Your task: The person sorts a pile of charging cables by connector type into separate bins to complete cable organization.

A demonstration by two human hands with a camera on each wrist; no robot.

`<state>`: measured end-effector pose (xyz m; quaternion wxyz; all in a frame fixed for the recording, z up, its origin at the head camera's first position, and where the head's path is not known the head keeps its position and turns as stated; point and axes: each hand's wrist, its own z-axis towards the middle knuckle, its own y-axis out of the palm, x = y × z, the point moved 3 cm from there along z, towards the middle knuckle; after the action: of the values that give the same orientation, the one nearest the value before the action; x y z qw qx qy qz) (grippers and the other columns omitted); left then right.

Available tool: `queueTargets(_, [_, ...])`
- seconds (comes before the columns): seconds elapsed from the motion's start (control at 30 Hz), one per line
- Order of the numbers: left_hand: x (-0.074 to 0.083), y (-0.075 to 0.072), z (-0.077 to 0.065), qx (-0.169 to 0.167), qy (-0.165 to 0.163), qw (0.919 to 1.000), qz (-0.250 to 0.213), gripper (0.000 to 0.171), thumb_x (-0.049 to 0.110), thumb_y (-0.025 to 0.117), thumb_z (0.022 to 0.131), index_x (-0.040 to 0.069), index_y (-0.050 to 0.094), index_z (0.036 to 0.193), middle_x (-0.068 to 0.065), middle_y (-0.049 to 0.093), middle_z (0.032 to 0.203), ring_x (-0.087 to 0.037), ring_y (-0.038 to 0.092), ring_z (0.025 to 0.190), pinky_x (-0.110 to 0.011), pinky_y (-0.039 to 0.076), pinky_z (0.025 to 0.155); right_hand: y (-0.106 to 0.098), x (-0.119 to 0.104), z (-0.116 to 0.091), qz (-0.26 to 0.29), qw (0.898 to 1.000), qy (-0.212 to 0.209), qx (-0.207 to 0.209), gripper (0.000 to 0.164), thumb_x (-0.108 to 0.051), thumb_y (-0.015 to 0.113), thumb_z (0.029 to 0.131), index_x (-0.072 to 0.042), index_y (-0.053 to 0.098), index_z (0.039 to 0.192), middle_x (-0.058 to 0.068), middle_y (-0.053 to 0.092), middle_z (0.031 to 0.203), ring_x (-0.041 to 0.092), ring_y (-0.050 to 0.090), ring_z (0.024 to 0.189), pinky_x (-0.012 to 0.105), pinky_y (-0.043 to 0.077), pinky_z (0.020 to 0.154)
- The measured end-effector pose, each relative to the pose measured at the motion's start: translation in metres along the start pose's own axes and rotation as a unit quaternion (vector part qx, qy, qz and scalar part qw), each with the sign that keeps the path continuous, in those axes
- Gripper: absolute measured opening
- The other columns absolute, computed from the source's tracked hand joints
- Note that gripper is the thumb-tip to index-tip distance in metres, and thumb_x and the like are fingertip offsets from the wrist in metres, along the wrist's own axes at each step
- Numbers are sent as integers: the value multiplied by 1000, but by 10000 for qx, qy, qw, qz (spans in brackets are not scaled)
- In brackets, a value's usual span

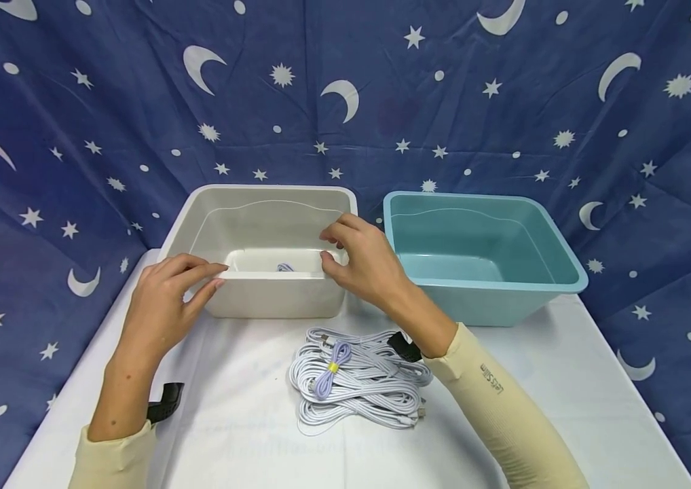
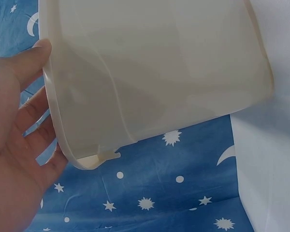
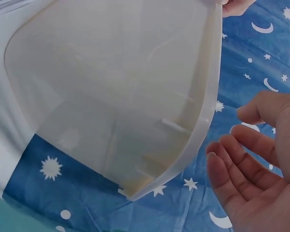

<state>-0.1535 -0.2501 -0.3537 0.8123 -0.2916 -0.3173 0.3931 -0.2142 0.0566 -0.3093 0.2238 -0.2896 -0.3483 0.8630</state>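
Observation:
My left hand (image 1: 165,299) pinches the front rim of a light grey plastic bin (image 1: 278,299) near its left corner. In the left wrist view its thumb lies on the outer side of the rim and its fingers reach over behind. My right hand (image 1: 370,261) hovers by the bin's front right corner, fingers loosely bent, with nothing between them; the right wrist view shows it apart from the rim. Inside the bin, a bit of purple cable (image 1: 285,267) shows on the floor, partly hidden by the front wall.
A teal bin (image 1: 480,299) stands to the right of the grey one. In front lies a pile of coiled white cables (image 1: 376,387), with a purple cable bundle (image 1: 324,387) tied in yellow on top. A blue star-and-moon cloth (image 1: 345,156) hangs behind the white table (image 1: 241,407).

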Motion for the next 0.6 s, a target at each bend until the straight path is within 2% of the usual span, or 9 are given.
queueTargets(0.27, [0, 1, 0, 3, 25, 10000, 15, 26, 9, 87, 89, 12, 82, 114, -7, 72, 103, -28, 66, 96, -49, 41, 84, -4, -4, -10, -204, 9998, -10, 89, 18, -5, 77, 86, -7, 78, 104, 3, 72, 100, 18, 65, 89, 31, 54, 81])
queueTargets(0.6, [0, 1, 0, 0, 7, 10000, 14, 25, 10, 86, 89, 12, 82, 114, -7, 72, 103, -29, 66, 96, -50, 42, 86, -6, -9, -28, -253, 9995, -139, 147, 22, -7, 78, 86, -8, 79, 108, 2, 74, 105, 23, 65, 101, 36, 55, 88])
